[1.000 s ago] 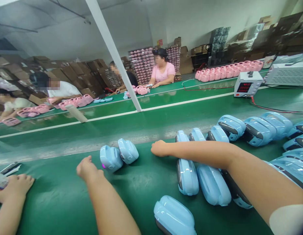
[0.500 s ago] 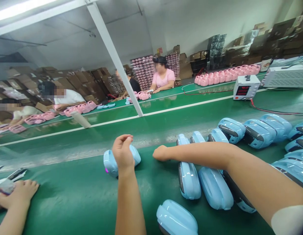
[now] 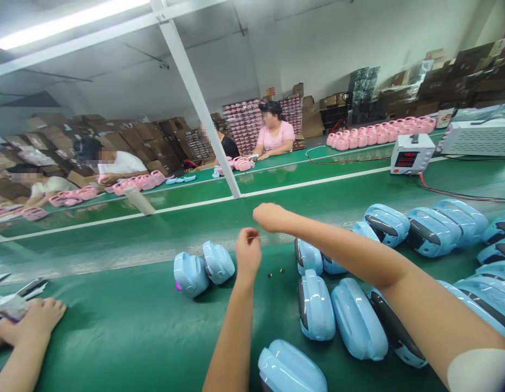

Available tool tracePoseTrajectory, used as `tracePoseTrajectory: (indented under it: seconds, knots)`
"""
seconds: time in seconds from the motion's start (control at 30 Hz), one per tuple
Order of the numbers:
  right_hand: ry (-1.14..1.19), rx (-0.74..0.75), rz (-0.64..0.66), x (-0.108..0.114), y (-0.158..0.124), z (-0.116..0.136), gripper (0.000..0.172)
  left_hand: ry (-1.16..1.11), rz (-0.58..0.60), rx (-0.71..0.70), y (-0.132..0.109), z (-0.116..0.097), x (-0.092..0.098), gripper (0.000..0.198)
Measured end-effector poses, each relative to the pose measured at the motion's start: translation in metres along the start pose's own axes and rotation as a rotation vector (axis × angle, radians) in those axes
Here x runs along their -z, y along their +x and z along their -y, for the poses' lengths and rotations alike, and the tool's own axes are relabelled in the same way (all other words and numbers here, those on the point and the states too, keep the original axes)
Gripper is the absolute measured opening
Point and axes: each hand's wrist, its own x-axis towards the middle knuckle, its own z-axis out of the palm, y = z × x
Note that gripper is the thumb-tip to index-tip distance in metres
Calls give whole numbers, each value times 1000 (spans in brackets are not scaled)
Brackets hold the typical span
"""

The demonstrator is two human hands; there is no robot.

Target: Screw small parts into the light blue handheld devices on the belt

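Currently I see the left hand [image 3: 249, 255] just nearer than the right hand [image 3: 272, 218], fingers curled; whether either holds anything, I can't tell. Small dark bits [image 3: 269, 275] lie nearer, between blue cases [image 3: 190, 275] left and right.

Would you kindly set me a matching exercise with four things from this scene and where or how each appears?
1. Tiny dark pieces
2. Pair of blue casings
3. White box with red display
4. White post

A. Farther back at right, red lead attached
B. Slanting across the background
C. Below the right hand in the picture
D. Just left of the left hand

Pairs: 1-C, 2-D, 3-A, 4-B
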Motion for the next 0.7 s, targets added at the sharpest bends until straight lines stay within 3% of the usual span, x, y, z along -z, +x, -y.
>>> tracePoseTrajectory:
  seconds: [0.17,0.23,0.3,0.4,0.5,0.63,0.7]
  knots:
    - [102,-23,-237,38,-17,-26,25,243,603,-156,-29,-11,-22,30]
    - [176,-34,-317,44,-22,-31,21,402,840,-134,-37,-10,-29,44]
    - [229,-28,-372,48,-25,-33,20,454,953,-48,-41,-6,-35,50]
    - [300,19,-434,52,-26,-33,19,360,952,117,-43,3,-43,47]
    - [410,70,-472,53,-25,-31,17,99,873,240,-44,10,-48,44]
    - [640,95,-461,53,-25,-30,27,-456,654,373,-35,7,-42,45]
    - [746,105,-402,53,-25,-31,22,-624,535,423,-27,-2,-30,54]
